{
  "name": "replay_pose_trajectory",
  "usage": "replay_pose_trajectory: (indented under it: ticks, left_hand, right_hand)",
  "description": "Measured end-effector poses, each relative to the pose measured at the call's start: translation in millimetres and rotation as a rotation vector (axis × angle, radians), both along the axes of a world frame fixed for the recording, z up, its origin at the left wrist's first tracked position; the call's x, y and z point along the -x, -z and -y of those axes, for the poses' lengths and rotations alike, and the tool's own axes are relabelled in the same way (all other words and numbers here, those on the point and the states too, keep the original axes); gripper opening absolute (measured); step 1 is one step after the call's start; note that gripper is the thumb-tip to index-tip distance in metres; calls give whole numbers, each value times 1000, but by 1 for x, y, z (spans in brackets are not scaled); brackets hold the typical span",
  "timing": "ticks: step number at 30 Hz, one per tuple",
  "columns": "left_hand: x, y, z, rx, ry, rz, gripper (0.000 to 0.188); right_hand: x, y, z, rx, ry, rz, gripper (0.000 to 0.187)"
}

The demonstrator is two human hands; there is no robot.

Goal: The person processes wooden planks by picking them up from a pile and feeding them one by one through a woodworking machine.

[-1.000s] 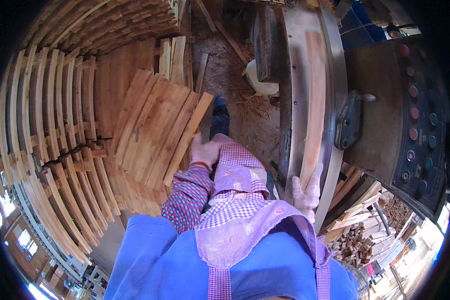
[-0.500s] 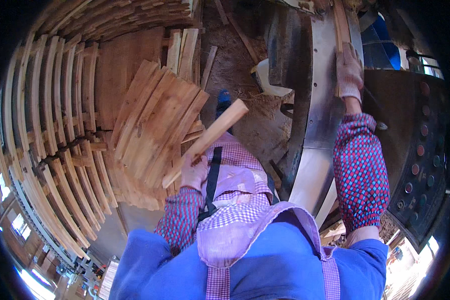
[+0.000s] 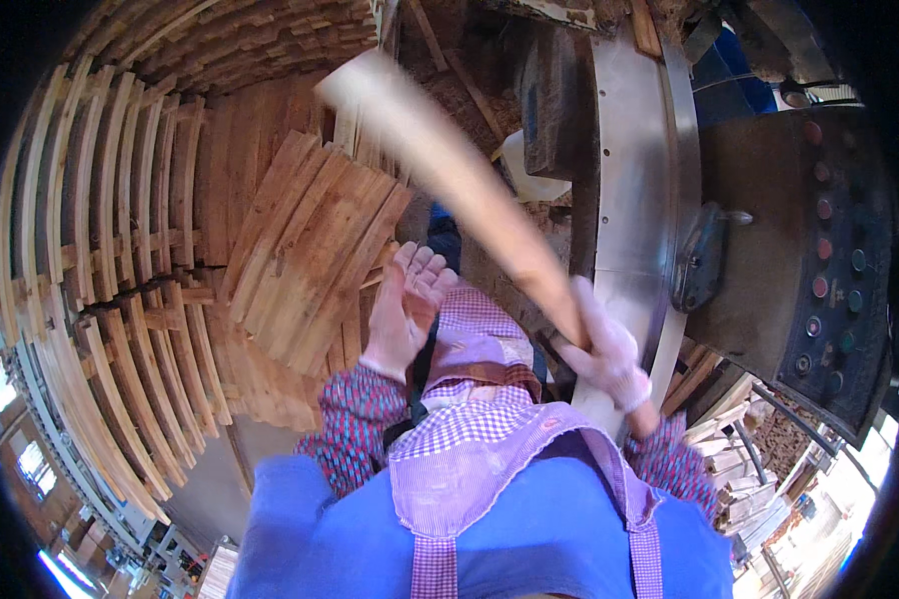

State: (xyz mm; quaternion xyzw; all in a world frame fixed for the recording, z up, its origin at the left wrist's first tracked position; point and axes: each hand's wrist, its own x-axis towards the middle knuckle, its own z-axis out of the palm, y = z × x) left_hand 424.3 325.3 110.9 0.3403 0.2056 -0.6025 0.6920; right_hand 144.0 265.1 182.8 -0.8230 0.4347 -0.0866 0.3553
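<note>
My right hand (image 3: 609, 349), in a pale glove, is closed round the near end of a wooden board (image 3: 459, 190). The board slants up and to the left, blurred by motion, its far end over the wood stacks. My left hand (image 3: 405, 314) is held up in front of my apron with its fingers apart, holding nothing. Just beyond it lies a pile of planks (image 3: 315, 255). Beside my right hand runs the long steel bed (image 3: 629, 220) of a machine. At the bed's far end lies another strip of wood (image 3: 645, 28).
Stacked wooden slats (image 3: 90, 180) fill the left side. A dark control panel (image 3: 829, 270) with several coloured buttons stands at the right, near a metal handle (image 3: 704, 255). A pale container (image 3: 531, 172) sits on the floor left of the machine. Wood scraps (image 3: 749, 479) lie at lower right.
My right hand has come back from the steel bed and taken the board that my left hand held. My left hand has let go and opened. The strip on the bed is farther off.
</note>
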Motion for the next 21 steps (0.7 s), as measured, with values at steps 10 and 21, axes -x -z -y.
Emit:
replay_pose_trajectory:
  ticks: [10, 21]
  left_hand:
    - [-75, 337, 20, -227, -329, -563, 62]
    - [-8, 153, 17, -234, -442, -148, 22]
  right_hand:
    - [41, 71, 37, 582, 482, -434, 54]
    - [-22, 88, 338, 689, 398, -176, 47]
